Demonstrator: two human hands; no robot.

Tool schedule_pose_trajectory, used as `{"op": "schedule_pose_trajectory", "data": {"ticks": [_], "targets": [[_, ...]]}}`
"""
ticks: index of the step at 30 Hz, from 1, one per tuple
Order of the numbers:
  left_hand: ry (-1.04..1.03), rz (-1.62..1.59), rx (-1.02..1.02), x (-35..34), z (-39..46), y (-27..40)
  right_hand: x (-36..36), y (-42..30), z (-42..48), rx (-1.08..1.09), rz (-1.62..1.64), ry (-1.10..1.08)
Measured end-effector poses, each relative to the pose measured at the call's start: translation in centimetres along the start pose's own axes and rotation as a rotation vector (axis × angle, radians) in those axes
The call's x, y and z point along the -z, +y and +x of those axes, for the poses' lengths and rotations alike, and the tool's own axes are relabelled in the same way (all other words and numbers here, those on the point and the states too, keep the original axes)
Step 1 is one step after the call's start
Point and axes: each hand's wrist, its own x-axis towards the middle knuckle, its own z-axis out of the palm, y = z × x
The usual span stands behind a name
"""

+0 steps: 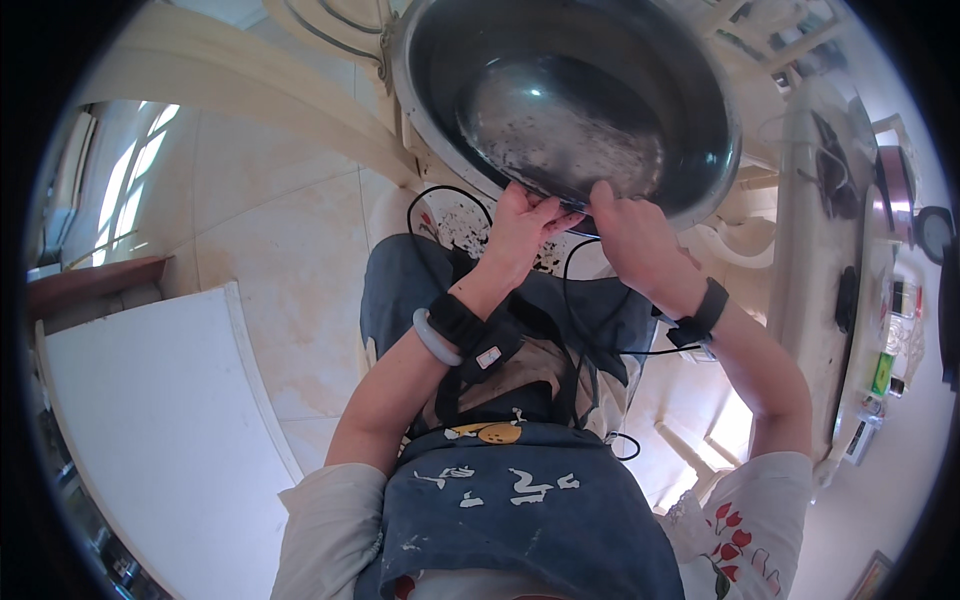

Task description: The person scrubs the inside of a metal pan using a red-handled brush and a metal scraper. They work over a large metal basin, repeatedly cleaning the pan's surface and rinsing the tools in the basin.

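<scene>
A large, round metal basin lies before me, its inside wet-looking and dotted with dark specks over the bottom. At its near rim, my left hand reaches in with fingers drawn together and dark specks on the fingertips. Close beside it, my right hand is curled, its thumb pointing over the rim. The fingertips of both hands nearly meet. Whether they pinch the rim or some small dark thing is hidden. Below the hands, many dark bits are scattered on a pale surface between my knees.
A black cable loops across my lap near both wrists. Carved cream chair parts stand at the upper left. A white panel lies at left on the tiled floor. At right, a cream tabletop holds several small items.
</scene>
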Motion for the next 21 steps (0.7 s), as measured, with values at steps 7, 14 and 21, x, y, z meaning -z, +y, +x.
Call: {"op": "schedule_pose_trajectory", "data": {"ticks": [7,14,21], "targets": [[-0.02,-0.025,0.003,0.5,0.3,-0.1,0.5,0.9,1.2,-0.019,-0.018,-0.078],[-0.026,-0.016,0.002,0.2,0.0,0.0,0.1,1.4,-1.0,-0.013,-0.058,-0.021],[-0.04,-0.004,-0.004,0.1,-0.1,0.5,-0.7,0.1,0.9,0.045,-0.014,0.006]]}}
